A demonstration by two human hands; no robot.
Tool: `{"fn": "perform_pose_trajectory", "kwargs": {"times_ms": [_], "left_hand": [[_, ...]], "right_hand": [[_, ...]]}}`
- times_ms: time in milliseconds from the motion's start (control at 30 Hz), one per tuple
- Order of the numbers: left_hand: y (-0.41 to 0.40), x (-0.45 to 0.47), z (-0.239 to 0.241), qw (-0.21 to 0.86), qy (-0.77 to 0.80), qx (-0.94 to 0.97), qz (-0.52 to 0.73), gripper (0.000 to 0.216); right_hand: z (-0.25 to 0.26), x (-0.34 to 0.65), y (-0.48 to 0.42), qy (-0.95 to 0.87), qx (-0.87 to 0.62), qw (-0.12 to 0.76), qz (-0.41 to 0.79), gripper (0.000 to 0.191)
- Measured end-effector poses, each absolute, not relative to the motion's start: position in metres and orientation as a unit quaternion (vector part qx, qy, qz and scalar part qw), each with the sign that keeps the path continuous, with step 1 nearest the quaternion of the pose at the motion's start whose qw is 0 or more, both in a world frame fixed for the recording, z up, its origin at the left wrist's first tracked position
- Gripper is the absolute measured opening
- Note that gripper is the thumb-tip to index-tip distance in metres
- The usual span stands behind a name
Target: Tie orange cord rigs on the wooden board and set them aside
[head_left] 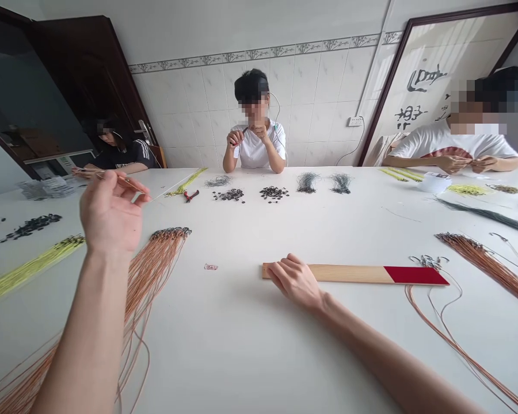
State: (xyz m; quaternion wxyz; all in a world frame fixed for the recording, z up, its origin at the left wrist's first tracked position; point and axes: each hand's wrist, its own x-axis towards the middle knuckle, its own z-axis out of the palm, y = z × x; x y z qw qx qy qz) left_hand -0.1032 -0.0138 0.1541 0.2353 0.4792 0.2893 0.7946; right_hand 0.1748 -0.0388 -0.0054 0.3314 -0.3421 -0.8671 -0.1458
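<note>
My left hand is raised above the table's left side, pinching a thin tan cord between thumb and fingers. Below it, a bundle of copper-brown cords fans out from a knotted end and hangs over the near table edge. My right hand rests flat on the end of a wooden strip with a red-covered far end. The strip lies on the white table, and my right hand holds nothing else.
Several seated people work across the table. Between us lie red-handled pliers, black bead piles, grey wire bundles and yellow-green cords. More brown cords and metal hooks lie to my right.
</note>
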Motion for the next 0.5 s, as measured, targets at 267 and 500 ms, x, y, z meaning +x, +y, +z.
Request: {"fn": "perform_pose_trajectory", "kwargs": {"times_ms": [267, 500], "left_hand": [[0.034, -0.160, 0.134, 0.219, 0.593, 0.526, 0.569, 0.015], [0.058, -0.164, 0.060, 0.179, 0.730, 0.548, 0.368, 0.013]], "right_hand": [[0.002, 0.104, -0.113, -0.921, -0.294, 0.258, 0.001, 0.026], [-0.015, 0.014, -0.173, -0.951, -0.260, 0.121, 0.118, 0.017]]}}
